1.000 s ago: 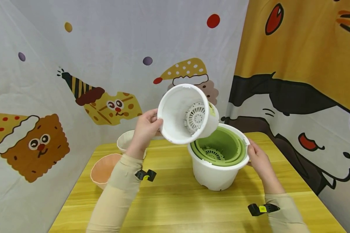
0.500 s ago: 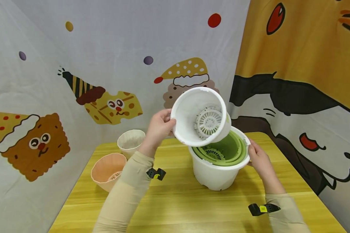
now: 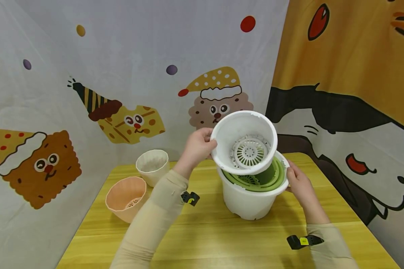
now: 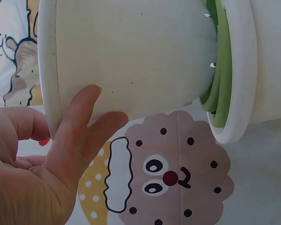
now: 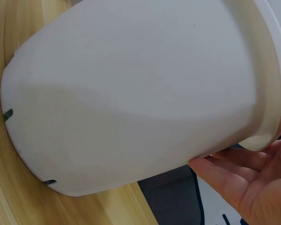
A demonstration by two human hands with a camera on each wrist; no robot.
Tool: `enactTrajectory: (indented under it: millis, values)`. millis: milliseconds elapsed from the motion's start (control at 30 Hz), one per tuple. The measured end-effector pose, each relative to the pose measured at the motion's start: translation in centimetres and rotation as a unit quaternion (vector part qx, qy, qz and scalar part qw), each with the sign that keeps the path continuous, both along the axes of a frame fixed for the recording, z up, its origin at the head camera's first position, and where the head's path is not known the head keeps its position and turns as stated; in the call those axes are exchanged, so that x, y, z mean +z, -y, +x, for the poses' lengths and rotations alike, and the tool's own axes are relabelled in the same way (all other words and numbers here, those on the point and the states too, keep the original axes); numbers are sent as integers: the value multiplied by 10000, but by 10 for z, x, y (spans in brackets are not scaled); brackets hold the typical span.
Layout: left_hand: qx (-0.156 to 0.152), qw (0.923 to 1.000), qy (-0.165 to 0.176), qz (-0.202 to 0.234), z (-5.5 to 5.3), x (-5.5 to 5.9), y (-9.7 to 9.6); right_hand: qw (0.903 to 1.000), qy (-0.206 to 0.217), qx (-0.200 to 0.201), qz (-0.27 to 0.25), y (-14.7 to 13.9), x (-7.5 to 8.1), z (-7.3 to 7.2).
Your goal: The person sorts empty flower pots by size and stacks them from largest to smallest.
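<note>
My left hand (image 3: 198, 148) pinches the rim of a smaller white flowerpot (image 3: 219, 155), which has a slotted drainage base. That pot is tilted, its mouth facing me, just above a larger white flowerpot (image 3: 245, 203). Inside the larger pot sit nested green flowerpots (image 3: 277, 173), partly hidden by the raised one. My right hand (image 3: 302, 184) grips the larger pot's rim on its right side. In the left wrist view the raised pot's base (image 4: 196, 70) reaches the green rims. The right wrist view has right-hand fingers (image 5: 220, 178) against the outer wall below the rim.
On the left of the wooden table (image 3: 202, 239) stand a peach faceted pot (image 3: 121, 194) and a cream ribbed pot (image 3: 152, 175). My left forearm passes close to both. A printed cartoon curtain (image 3: 138, 45) hangs behind the table.
My left hand has carried the smaller white pot rightward and lower, over the green pots, its mouth turning more upward. My right hand has stayed on the larger pot's rim.
</note>
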State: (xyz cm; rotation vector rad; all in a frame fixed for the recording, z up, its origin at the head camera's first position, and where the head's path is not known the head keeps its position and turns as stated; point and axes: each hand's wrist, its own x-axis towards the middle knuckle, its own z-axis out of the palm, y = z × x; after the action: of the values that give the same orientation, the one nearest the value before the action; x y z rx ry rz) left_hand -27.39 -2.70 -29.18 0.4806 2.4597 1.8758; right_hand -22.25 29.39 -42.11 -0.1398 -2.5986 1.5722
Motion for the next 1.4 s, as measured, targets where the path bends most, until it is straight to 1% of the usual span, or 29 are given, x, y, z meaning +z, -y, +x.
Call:
enactTrajectory:
  millis: [100, 233, 300, 400, 633, 900, 1133, 1267, 1400]
  values:
    - [-29, 9997, -43, -253, 0, 1, -5, 10000, -20, 7, -8, 0, 0, 0]
    - [-53, 9977, -194, -643, -1, 3, -11, 9998, -146, 68, -70, 0, 0, 0]
    - [-66, 9965, -243, -800, -1, 4, -13, 9997, -211, 95, -96, -1, -1, 0]
    - [-72, 9952, -230, -946, -2, 5, -17, 9996, -239, 107, -120, -1, -2, -1]
    - [-28, 9940, -76, -1089, -3, 4, -25, 9995, -223, 113, -196, -1, -3, -2]
    - [50, 9918, -105, -1274, -6, -2, -35, 9993, -326, 102, -119, 0, -2, 0]
    - [134, 9923, 24, -1232, -7, -5, -41, 9995, -301, 89, -88, 0, -3, -1]
    - [179, 9915, 2, -1286, -9, -4, -42, 9995, -288, 85, -79, 0, -2, 0]
    - [232, 9892, -142, -1441, -10, -2, -45, 9997, -251, 52, -23, 0, -2, 0]
